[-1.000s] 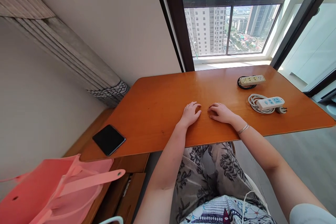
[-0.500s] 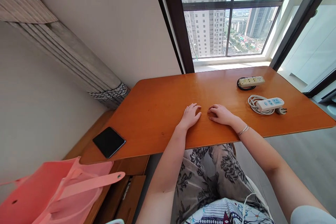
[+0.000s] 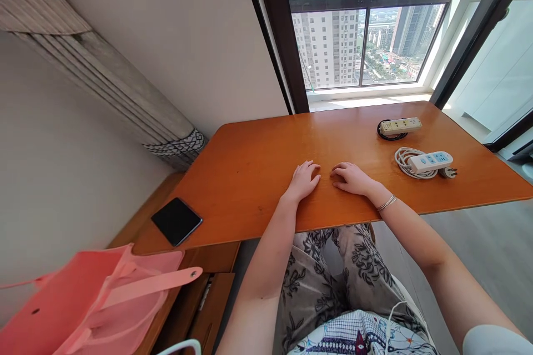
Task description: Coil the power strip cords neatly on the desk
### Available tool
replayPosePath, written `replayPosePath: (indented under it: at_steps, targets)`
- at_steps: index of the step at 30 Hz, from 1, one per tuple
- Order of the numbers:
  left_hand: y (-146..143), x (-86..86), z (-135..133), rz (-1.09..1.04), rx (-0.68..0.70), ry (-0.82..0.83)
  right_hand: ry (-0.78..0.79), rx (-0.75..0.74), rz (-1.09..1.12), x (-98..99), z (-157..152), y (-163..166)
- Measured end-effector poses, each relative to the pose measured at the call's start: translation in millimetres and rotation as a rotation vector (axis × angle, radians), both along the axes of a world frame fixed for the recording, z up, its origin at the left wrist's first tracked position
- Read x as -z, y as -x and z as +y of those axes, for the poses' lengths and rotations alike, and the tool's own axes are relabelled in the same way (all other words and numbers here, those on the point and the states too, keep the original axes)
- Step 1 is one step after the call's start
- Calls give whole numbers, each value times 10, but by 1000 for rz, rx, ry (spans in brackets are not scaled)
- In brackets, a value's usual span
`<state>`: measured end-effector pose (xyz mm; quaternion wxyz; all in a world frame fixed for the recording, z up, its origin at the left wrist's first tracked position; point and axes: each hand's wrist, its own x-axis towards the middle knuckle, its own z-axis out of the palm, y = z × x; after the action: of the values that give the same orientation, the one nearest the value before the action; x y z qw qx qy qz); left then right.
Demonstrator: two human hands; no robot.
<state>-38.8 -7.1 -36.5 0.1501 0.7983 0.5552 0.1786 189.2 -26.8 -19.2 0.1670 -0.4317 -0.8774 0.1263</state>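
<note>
My left hand (image 3: 303, 180) rests on the orange-brown wooden table (image 3: 245, 177), fingers loosely apart and holding nothing. A short gap to its right, my right hand (image 3: 352, 178) lies on the same tabletop, also with nothing in it, its fingers slightly curled. Two power strips are to the right of my right hand. The nearer one is a white power strip (image 3: 430, 162) with its white cord coiled beside it and its plug at the right. Behind it lies a cream power strip (image 3: 400, 126) with a black cord.
A black tablet (image 3: 176, 222) lies at the table's left front corner. Below it, a pink bag (image 3: 95, 299) with a strap stands near a wooden drawer unit (image 3: 212, 310). A gathered curtain (image 3: 137, 105) hangs at the left; a window (image 3: 366, 39) is behind the table.
The view has shifted slightly, so everything appears a few pixels higher. My hands and the things on the table stay where they were.
</note>
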Motion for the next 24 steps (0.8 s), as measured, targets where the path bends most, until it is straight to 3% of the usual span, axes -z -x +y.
replayPosePath:
  at_steps: [3, 8, 12, 16, 20, 24]
  targets:
    - [-10, -16, -5, -2, -7, 5, -5, -2, -8, -50, 15, -42]
    - [-21, -39, -14, -5, -16, 14, -175, 109, 101, -253, -65, -368]
    - [-28, -34, -19, 2, -7, 17, -301, 255, 66, -431, -226, -859]
    - [-36, -23, -22, 34, -10, 27, -348, 365, -149, -546, -282, -1496]
    - [-42, -10, -25, 39, -3, 10, -187, 498, -400, -559, -241, -2084]
    - [-50, -8, -34, 50, -7, 19, 36, 571, -624, -561, -196, -2341]
